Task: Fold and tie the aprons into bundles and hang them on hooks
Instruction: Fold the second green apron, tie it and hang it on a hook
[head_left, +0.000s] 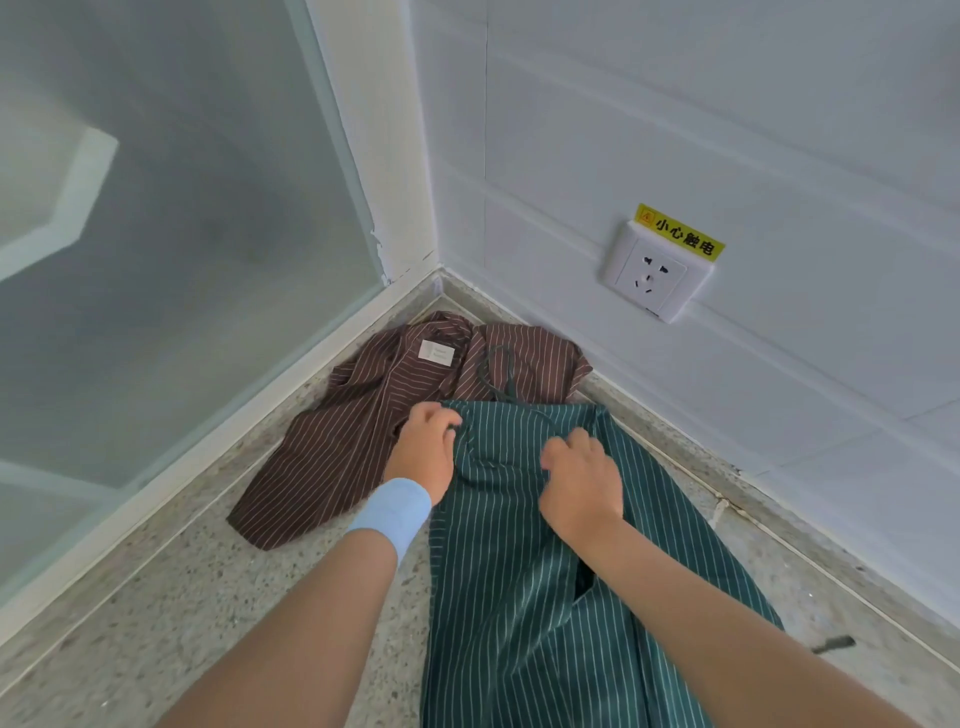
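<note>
Both hands, left hand (423, 451) and right hand (582, 486), fingers curled pinching the green apron (524, 571) top edge, apparently to straighten it for folding.

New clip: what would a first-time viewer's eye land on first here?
The left hand and right hand grip the top of a green striped apron spread out at centre. Behind it a brown striped apron lies crumpled in the corner, and a wall socket with a yellow label sits at upper right.

Both arms outstretched, left hand (423, 452) and right hand (582, 486) close together, fingers curled into the green apron (519, 571).
</note>
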